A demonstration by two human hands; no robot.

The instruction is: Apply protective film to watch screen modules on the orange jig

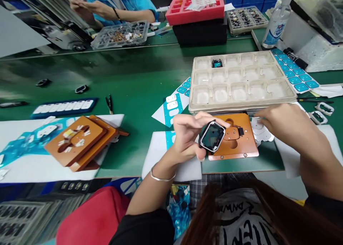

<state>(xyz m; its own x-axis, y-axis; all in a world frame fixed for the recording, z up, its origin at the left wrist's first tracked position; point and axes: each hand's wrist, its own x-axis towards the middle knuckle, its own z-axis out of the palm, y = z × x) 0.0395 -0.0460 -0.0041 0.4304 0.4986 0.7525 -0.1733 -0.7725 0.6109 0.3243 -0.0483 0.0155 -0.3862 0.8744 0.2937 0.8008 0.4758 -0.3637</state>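
My left hand [187, 134] is closed round a smartwatch case [212, 137] with a silver rim, its dark inside or face turned up towards me. The case hangs just over the left part of an orange fixture plate [233, 152], which has a cut-out and a small black block [240, 131]. To the right of the plate, my right hand [278, 121] is over a loose pile of thin white pieces [261, 130]. Its fingers are curled together, and whatever lies between the tips is hidden.
Behind the fixture stands a pale compartment tray [241, 103] with one watch part [217, 63]. Stacked orange fixtures [77, 141] lie at left, near a blue holder [64, 107]. White frames [318, 117] and a clear bottle [276, 27] are right. A co-worker's hands [99, 9] show across the bench.
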